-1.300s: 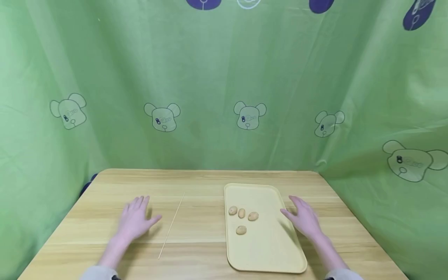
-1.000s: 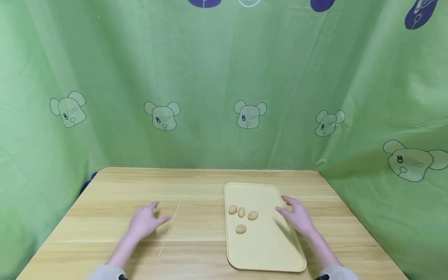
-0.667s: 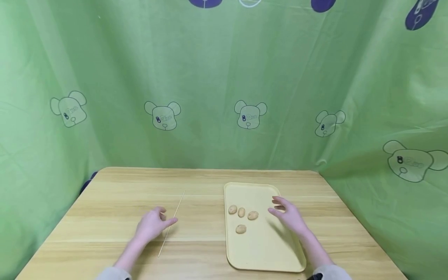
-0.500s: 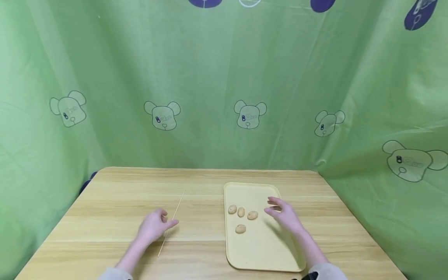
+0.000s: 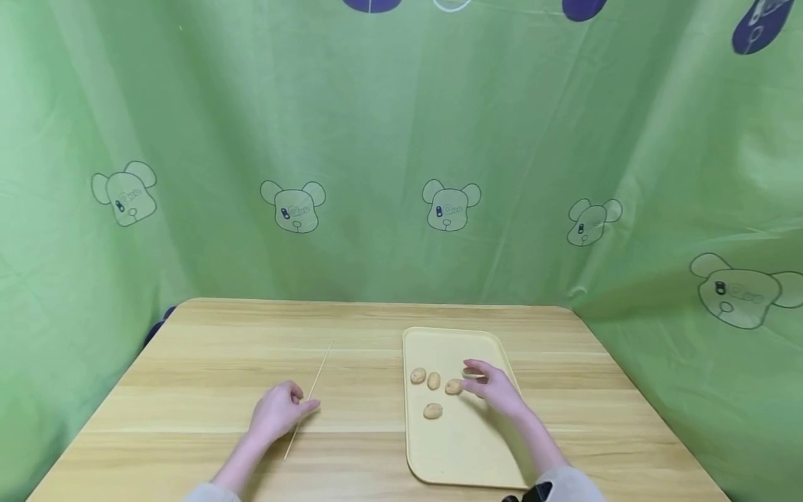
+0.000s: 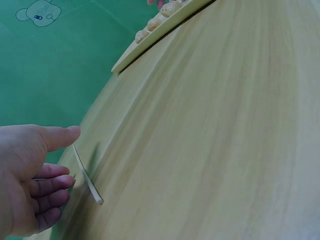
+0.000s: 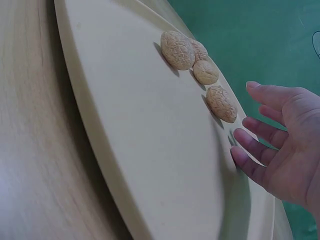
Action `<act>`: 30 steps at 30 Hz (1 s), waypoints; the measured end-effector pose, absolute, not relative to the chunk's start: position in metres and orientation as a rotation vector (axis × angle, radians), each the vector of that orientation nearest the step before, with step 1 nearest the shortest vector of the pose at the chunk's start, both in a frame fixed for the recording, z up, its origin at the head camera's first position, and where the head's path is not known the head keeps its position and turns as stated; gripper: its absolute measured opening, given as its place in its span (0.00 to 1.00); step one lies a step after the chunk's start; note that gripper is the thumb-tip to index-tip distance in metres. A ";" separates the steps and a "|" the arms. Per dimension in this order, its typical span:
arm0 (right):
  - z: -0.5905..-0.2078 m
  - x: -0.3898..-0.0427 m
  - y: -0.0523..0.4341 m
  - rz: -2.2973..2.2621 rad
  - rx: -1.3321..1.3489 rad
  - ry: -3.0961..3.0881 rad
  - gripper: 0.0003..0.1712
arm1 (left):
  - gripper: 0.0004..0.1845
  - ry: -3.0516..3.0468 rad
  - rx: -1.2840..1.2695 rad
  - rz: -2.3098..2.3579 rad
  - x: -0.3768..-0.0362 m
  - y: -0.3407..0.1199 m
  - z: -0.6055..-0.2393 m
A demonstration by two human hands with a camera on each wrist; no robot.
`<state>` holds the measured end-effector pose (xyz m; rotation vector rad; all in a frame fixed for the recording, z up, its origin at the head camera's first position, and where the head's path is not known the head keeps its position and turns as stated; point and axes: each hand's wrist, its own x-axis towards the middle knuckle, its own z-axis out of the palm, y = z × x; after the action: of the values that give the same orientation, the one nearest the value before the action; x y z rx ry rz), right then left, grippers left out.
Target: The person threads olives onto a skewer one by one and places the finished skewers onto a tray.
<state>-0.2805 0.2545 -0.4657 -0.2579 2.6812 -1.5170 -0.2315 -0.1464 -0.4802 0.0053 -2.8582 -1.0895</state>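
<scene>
A thin wooden skewer (image 5: 307, 401) lies on the wooden table (image 5: 207, 362), pointing away from me. My left hand (image 5: 304, 402) rests beside it. In the left wrist view the skewer (image 6: 88, 176) passes between the straight thumb (image 6: 60, 136) and the loosely curled fingers (image 6: 52, 186); no pinch shows. Several small tan wrinkled lumps (image 5: 433, 381) lie on a pale yellow tray (image 5: 470, 446). My right hand (image 5: 467, 381) hovers over the tray with relaxed fingers, just short of the nearest lump (image 5: 453, 386). In the right wrist view the fingertips (image 7: 240, 135) stay clear of that lump (image 7: 221, 103).
A green curtain (image 5: 401, 139) printed with bear faces closes in the table at the back and both sides. The tray (image 7: 150, 130) sits right of centre. One lump (image 5: 432, 411) lies apart, nearer me. The tray's edge (image 6: 160, 37) shows far off in the left wrist view.
My left hand has slid right until its thumb reached the skewer. My right hand has moved left from the tray's right edge over the tray, up to the lumps.
</scene>
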 end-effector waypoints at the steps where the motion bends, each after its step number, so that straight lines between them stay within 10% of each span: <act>1: -0.467 -0.281 0.254 -1.516 -0.242 2.685 0.33 | 0.23 -2.853 0.002 -1.081 -0.232 -0.146 -0.481; 30: -0.477 -0.287 0.234 -1.450 -0.224 2.774 0.24 | 0.04 -2.785 -0.090 -0.887 -0.234 -0.145 -0.491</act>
<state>-0.2870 0.2342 -0.4767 -0.2244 2.7736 -1.4504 -0.2338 -0.1446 -0.4907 -0.0897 -2.7853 -0.8869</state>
